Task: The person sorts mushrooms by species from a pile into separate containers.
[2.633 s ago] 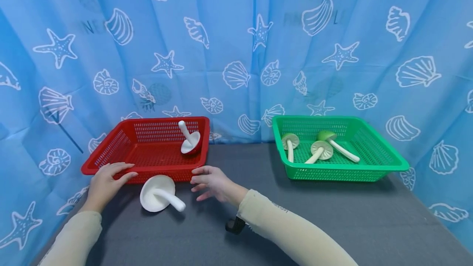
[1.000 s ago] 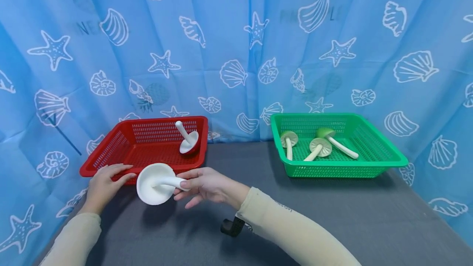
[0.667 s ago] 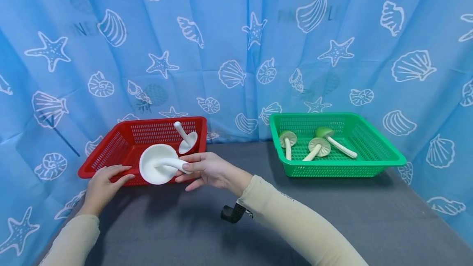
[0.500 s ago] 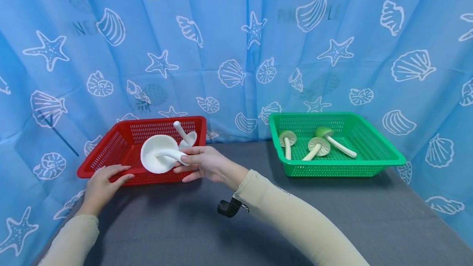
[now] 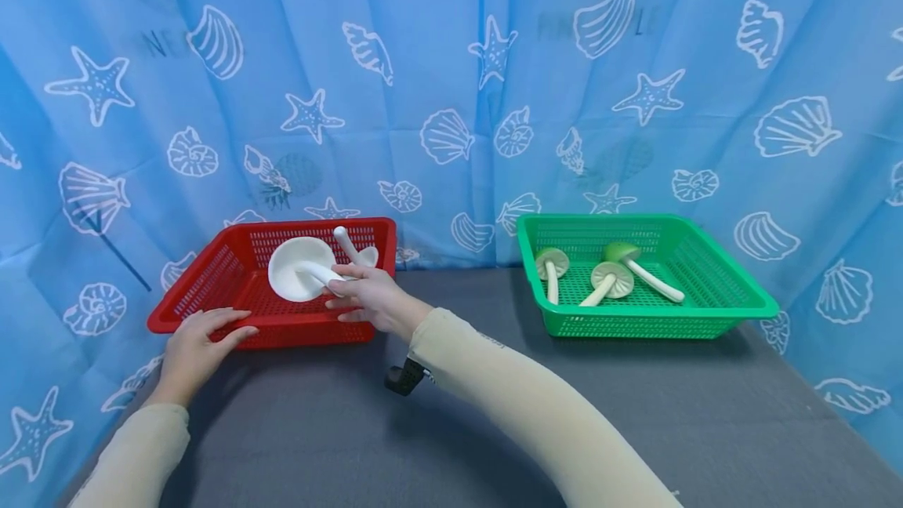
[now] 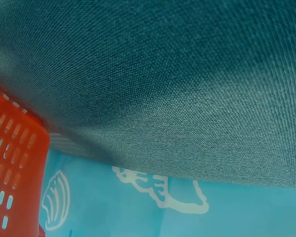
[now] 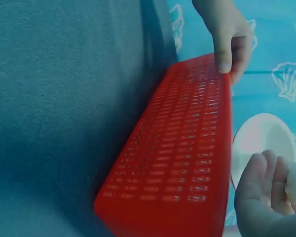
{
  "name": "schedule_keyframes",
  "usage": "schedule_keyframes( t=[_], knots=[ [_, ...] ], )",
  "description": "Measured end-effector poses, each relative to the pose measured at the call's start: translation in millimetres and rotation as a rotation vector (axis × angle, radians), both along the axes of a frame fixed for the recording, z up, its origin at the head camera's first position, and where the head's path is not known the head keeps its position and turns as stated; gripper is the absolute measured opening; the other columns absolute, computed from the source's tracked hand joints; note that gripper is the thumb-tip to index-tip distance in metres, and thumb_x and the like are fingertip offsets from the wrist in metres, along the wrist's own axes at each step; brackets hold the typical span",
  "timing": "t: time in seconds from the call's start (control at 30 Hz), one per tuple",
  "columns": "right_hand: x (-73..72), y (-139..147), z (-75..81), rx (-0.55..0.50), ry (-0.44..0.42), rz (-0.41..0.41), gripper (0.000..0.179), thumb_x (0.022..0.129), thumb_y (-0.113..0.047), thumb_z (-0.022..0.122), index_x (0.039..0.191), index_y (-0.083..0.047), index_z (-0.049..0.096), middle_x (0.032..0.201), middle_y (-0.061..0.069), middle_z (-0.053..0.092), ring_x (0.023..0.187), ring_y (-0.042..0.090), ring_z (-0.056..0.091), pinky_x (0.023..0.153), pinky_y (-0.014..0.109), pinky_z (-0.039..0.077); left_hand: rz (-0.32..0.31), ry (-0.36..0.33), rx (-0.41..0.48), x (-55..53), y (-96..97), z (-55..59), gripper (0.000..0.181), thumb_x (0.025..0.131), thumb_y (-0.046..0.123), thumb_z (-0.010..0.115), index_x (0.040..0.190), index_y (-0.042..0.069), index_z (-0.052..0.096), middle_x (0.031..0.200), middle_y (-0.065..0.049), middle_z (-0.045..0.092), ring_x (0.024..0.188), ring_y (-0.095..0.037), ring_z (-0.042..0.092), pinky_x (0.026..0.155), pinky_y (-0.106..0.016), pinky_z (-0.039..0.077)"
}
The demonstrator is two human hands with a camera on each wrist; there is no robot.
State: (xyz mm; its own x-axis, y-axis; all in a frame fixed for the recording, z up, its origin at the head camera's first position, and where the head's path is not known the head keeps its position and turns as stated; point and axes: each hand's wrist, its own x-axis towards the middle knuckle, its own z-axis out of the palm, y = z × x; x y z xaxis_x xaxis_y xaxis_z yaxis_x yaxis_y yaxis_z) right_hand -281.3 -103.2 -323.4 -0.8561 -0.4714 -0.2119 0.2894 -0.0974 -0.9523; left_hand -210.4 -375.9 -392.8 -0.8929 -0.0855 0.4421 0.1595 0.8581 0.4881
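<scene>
In the head view my right hand (image 5: pixel 377 300) pinches the white stem of a toy mushroom (image 5: pixel 299 261), holding it over the red basket (image 5: pixel 303 334). The mushroom's wide white underside faces me. In the right wrist view, the mushroom cap (image 7: pixel 259 136) appears beyond the fingers of that hand (image 7: pixel 264 202). My left hand (image 5: pixel 194 351) grips the basket's near rim at the left; the right wrist view has its thumb (image 7: pixel 223 61) outside the wall. A second toy mushroom (image 5: pixel 368 256), partly hidden by the right hand, lies inside the basket.
At right on the grey cloth (image 5: pixel 451 429) stands a green basket (image 5: pixel 656 326) holding three green-capped toy mushrooms, one being this near one (image 5: pixel 612 279). A blue curtain (image 5: pixel 451 85) hangs behind both baskets. The left wrist view catches the red basket's end (image 6: pixel 17 168).
My right hand took the white-stemmed mushroom from the cloth before the red basket, lifted it and moved it forward over the basket. The left hand stays at the rim.
</scene>
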Motion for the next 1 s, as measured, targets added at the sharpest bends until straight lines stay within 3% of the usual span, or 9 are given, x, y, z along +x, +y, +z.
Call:
schedule_keyframes(
  t=[0.17,0.27,0.37,0.43,0.5,0.57,0.63,0.8,1.0],
  knots=[
    [-9.7,-12.2,-3.0,-0.003,0.001,-0.045,0.037,0.093,-0.016,0.067,0.130,-0.014,0.062,0.110,0.013,0.071,0.090,0.023,0.069,0.077,0.035,0.055,-0.011,0.018,-0.021,-1.7,4.8,1.9,0.054,0.082,0.033,0.078,0.124,0.001,0.064,0.122,-0.025,0.061,0.109,-0.044,0.051,0.087,-0.068,0.043],
    [-17.0,-15.8,-4.1,-0.002,0.012,-0.040,0.043,0.093,-0.014,0.066,0.135,-0.014,0.058,0.117,0.010,0.067,0.096,0.027,0.066,0.082,0.039,0.055,-0.020,0.027,-0.022,-2.8,7.8,2.6,0.051,0.082,0.031,0.078,0.122,0.001,0.065,0.121,-0.025,0.061,0.110,-0.044,0.051,0.089,-0.068,0.041],
    [-23.2,-16.1,-4.3,0.045,0.065,-0.004,0.055,0.095,-0.010,0.061,0.147,-0.018,0.045,0.141,0.006,0.050,0.118,0.030,0.055,0.093,0.047,0.050,-0.020,0.026,-0.018,-3.9,9.9,2.7,0.052,0.083,0.032,0.077,0.123,0.002,0.065,0.122,-0.025,0.061,0.111,-0.044,0.050,0.090,-0.069,0.040],
    [-25.3,-14.5,-3.7,0.091,0.115,0.009,0.064,0.097,-0.006,0.058,0.153,-0.026,0.033,0.155,0.003,0.031,0.132,0.032,0.041,0.098,0.051,0.046,-0.014,0.024,-0.017,-4.5,10.6,2.0,0.053,0.083,0.033,0.077,0.123,0.002,0.065,0.122,-0.025,0.061,0.111,-0.044,0.050,0.089,-0.068,0.041],
    [-24.6,-11.0,-2.6,0.146,0.155,-0.002,0.069,0.097,-0.002,0.055,0.153,-0.034,0.029,0.161,0.000,0.014,0.140,0.031,0.029,0.100,0.053,0.043,-0.012,0.019,-0.018,-4.5,11.2,1.6,0.053,0.083,0.033,0.077,0.124,0.001,0.064,0.123,-0.026,0.060,0.112,-0.045,0.049,0.089,-0.069,0.040],
    [-22.0,-5.9,-1.4,0.196,0.177,-0.036,0.069,0.097,-0.002,0.054,0.151,-0.038,0.031,0.162,-0.001,0.008,0.140,0.029,0.029,0.100,0.052,0.043,-0.014,0.021,-0.022,-4.4,11.4,1.2,0.052,0.082,0.030,0.078,0.123,0.000,0.064,0.123,-0.027,0.060,0.112,-0.046,0.049,0.089,-0.069,0.040],
    [-18.2,1.2,-0.3,0.211,0.181,-0.067,0.064,0.097,-0.002,0.054,0.149,-0.036,0.038,0.162,0.003,0.011,0.138,0.029,0.032,0.100,0.051,0.044,-0.013,0.028,-0.025,-3.8,10.9,1.1,0.050,0.082,0.027,0.079,0.122,0.000,0.065,0.122,-0.028,0.060,0.112,-0.046,0.048,0.088,-0.070,0.039],
    [-11.7,20.5,2.0,0.211,0.180,-0.081,0.051,0.098,-0.006,0.055,0.147,-0.017,0.044,0.151,0.009,0.039,0.129,0.028,0.043,0.097,0.046,0.048,-0.013,0.048,-0.037,-3.4,6.0,-0.7,0.050,0.080,0.022,0.080,0.121,0.000,0.065,0.122,-0.028,0.059,0.111,-0.047,0.048,0.086,-0.070,0.040],
    [-8.3,33.8,3.5,0.189,0.159,-0.073,0.050,0.098,-0.007,0.056,0.146,-0.017,0.047,0.141,0.011,0.050,0.117,0.027,0.054,0.097,0.044,0.048,0.001,0.030,-0.023,-0.9,0.5,-2.8,0.051,0.082,0.027,0.079,0.123,0.000,0.064,0.123,-0.028,0.059,0.110,-0.046,0.048,0.086,-0.071,0.041]
  ],
)
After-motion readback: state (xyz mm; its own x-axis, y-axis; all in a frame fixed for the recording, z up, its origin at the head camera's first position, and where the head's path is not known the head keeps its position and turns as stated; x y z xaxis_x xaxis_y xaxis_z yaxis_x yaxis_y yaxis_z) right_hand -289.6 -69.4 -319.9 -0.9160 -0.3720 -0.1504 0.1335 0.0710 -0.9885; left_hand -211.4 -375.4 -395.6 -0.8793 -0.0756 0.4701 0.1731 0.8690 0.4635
